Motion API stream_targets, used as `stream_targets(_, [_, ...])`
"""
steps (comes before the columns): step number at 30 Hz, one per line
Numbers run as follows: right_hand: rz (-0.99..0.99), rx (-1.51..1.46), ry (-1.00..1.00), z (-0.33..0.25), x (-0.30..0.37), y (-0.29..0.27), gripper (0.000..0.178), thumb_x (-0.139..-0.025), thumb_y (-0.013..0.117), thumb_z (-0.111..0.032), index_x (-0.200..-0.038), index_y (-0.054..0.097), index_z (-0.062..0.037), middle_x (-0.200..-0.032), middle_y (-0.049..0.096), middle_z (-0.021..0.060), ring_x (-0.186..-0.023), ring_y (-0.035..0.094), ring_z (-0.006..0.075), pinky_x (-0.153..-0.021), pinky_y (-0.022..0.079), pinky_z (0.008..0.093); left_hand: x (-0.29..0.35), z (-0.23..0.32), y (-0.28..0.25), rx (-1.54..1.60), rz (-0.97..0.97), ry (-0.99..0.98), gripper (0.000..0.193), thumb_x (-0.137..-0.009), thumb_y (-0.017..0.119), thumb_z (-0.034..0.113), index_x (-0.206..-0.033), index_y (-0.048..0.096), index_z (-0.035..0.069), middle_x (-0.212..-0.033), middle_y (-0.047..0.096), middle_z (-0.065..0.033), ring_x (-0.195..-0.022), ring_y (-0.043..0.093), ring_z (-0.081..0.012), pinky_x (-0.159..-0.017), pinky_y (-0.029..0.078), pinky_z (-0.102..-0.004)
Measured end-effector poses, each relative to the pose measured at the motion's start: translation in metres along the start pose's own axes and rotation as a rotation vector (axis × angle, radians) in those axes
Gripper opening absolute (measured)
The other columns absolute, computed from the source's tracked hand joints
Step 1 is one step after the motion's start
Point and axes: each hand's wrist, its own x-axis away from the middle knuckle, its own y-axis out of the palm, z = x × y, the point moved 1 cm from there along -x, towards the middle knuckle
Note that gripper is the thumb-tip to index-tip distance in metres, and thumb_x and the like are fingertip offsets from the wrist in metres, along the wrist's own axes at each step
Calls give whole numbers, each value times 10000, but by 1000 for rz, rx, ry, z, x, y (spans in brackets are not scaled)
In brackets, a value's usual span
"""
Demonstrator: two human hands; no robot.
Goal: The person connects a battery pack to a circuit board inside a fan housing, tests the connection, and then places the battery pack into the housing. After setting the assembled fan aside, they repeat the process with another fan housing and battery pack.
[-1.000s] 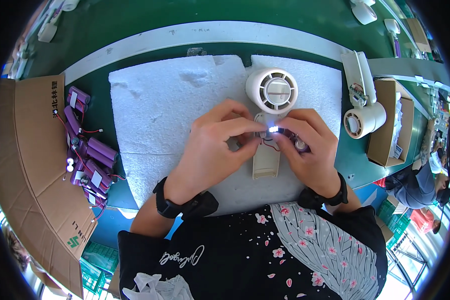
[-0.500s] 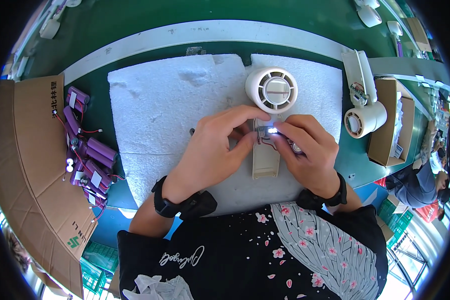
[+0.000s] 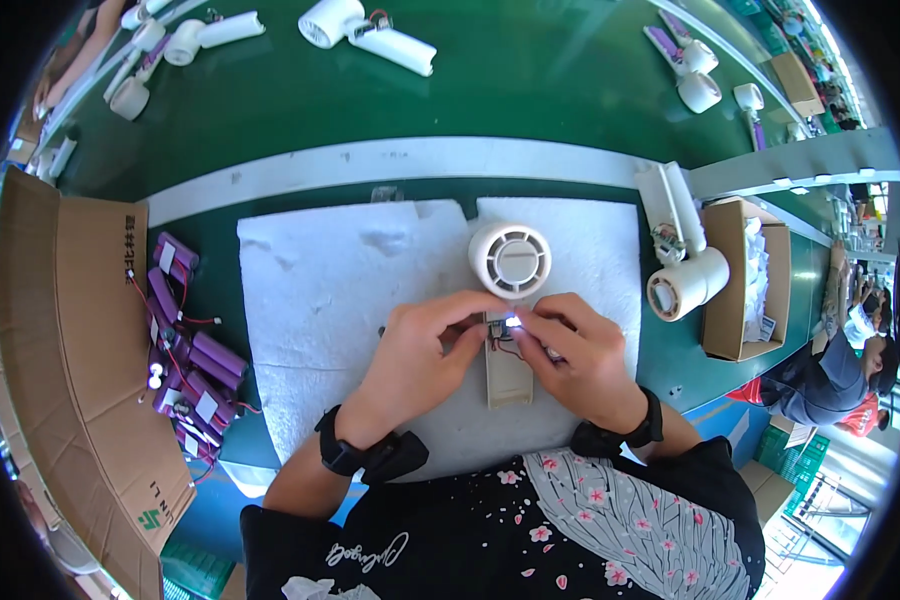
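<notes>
A white handheld fan lies on the foam sheet, its round grilled head [image 3: 510, 260] away from me and its handle shell [image 3: 510, 385] open toward me. At the top of the handle sits a small circuit board [image 3: 497, 329] with a bright white light and thin reddish wires. My left hand [image 3: 420, 355] pinches the board's left side with thumb and forefinger. My right hand [image 3: 585, 360] is closed at the board's right side, by the light. Something small and shiny shows partly under the right fingers; the rest of it is hidden.
Purple battery packs [image 3: 210, 360] with wires lie in a heap at left, beside a large cardboard box [image 3: 100, 300]. Another opened fan [image 3: 690, 280] and a small carton [image 3: 725, 290] stand at right. More fans [image 3: 395, 48] lie on the green surface beyond the pale rail [image 3: 390, 160].
The view has shifted, so the bench sits lower in the picture and more fans show at the far side. Both hands stay at the circuit board, with little change in grip.
</notes>
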Motion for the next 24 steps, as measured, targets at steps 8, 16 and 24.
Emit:
stream_targets(8, [-98,-106,223,1,-4,-5,235,-791,727,-67,-1001,628,-27,-870,600,104,-636,629,254,-580,530,327,-3,5,-6,-330,-60,287,343,-784,605,-78,-1057,717,96,-1044,678,-151,-834,686,-284,-719,541,-309])
stream_targets(16, [-518,5,68,-8,-24,-63,480,-786,750,-186,-1201,543,-62,-1093,587,168,-1004,599,339,-857,492,389,-5,-2,-1,-337,7,347,336,-777,603,-73,-1040,722,100,-1074,665,-152,-840,680,-283,-704,538,-328])
stream_targets(24, [-31,785,-155,93,-266,-141,463,-851,625,-230,-1262,541,-34,-1177,625,165,-1044,611,318,-943,467,398,0,5,-9,-244,-26,259,331,-772,592,-71,-1032,721,89,-1013,665,-152,-794,666,-285,-679,535,-325])
